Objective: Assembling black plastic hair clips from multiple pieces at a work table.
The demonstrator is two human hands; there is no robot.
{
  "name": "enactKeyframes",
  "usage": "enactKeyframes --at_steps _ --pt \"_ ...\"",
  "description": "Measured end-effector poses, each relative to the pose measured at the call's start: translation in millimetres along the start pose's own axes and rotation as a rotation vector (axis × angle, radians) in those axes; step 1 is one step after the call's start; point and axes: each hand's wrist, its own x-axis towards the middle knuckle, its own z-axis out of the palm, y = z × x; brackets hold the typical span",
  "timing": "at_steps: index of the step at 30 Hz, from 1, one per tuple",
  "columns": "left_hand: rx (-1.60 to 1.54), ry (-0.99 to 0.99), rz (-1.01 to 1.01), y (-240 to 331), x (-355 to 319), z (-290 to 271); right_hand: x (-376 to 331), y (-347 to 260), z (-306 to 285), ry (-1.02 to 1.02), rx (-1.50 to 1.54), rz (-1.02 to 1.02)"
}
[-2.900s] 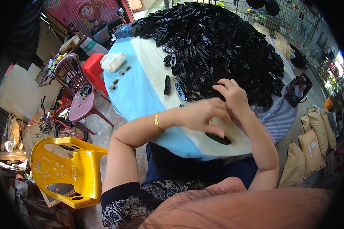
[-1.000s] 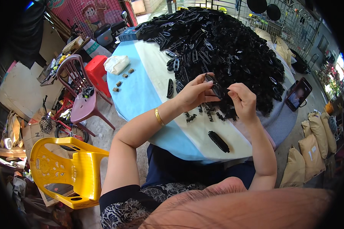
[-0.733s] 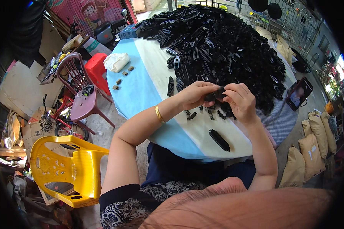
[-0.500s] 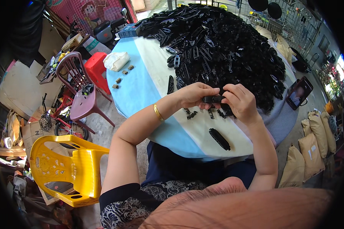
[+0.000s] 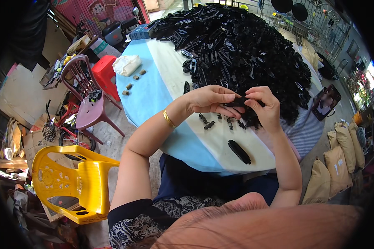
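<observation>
My left hand [image 5: 214,99] and my right hand [image 5: 265,107] meet over the near part of the round table, at the edge of a heap of black pieces [image 5: 237,54]. Between the thumbs and fingertips of both is a small black piece [image 5: 240,101]; its exact kind is partly hidden by the fingers. Just below the hands lie several small, jagged black parts [image 5: 209,125] on the cloth. Closer to me rests a long black oblong piece [image 5: 239,152], and another slim black piece [image 5: 186,87] is by my left wrist, partly covered.
A striped blue and cream cloth [image 5: 141,97] covers the table. On its left are a white bag [image 5: 127,65] and several small brown blocks [image 5: 129,86]. A phone [image 5: 326,102] stands at the right edge. Yellow [image 5: 95,186] and purple [image 5: 89,114] chairs stand left; sacks [image 5: 337,166] stand right.
Both hands have lifted slightly away from me. My left fingers have opened out flatter beneath the black piece, and its position in my fingertips has shifted. The pieces on the table stay put.
</observation>
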Motion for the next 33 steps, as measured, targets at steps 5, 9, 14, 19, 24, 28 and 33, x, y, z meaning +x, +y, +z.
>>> enactKeyframes --at_steps 5,9,14,19,24,28,33 --pt "-0.025 0.06 0.013 -2 3 -1 -4 3 3 0.064 0.204 0.176" --pt "-0.054 0.007 0.005 -4 4 -4 -2 3 6 0.025 0.09 0.039" --pt "0.18 0.133 -0.029 -5 5 3 3 -3 2 -0.005 -0.164 -0.143" --pt "0.214 0.187 0.005 -7 4 7 5 -10 2 -0.031 -0.214 -0.23" --pt "0.38 0.297 0.034 -5 4 13 4 -10 1 -0.041 -0.267 -0.301" --pt "0.521 0.298 0.16 -5 1 20 0 -23 9 0.016 0.031 0.205" --pt "1.109 0.413 0.357 -10 1 33 -2 -6 -2 -0.237 0.251 0.426"
